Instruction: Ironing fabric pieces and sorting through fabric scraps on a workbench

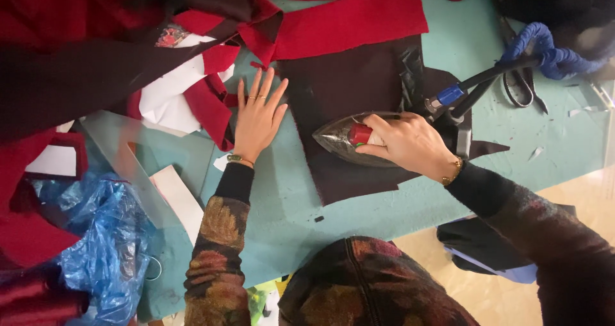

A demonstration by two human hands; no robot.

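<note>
- One steam iron (pixel 349 140), metal sole down on one dark maroon fabric panel (pixel 349 89) on the teal table (pixel 282 204).
- Right hand (pixel 407 143): clenched round the iron's handle.
- Left hand (pixel 258 116): flat, fingers spread, holding nothing, just left of the panel.
- One pair of scissors (pixel 522 86), well right.
- One blue plastic bag (pixel 102 236), lower left.

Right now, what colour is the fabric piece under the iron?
Dark maroon, almost black, seen in the head view: the fabric piece lies under the iron.
</note>
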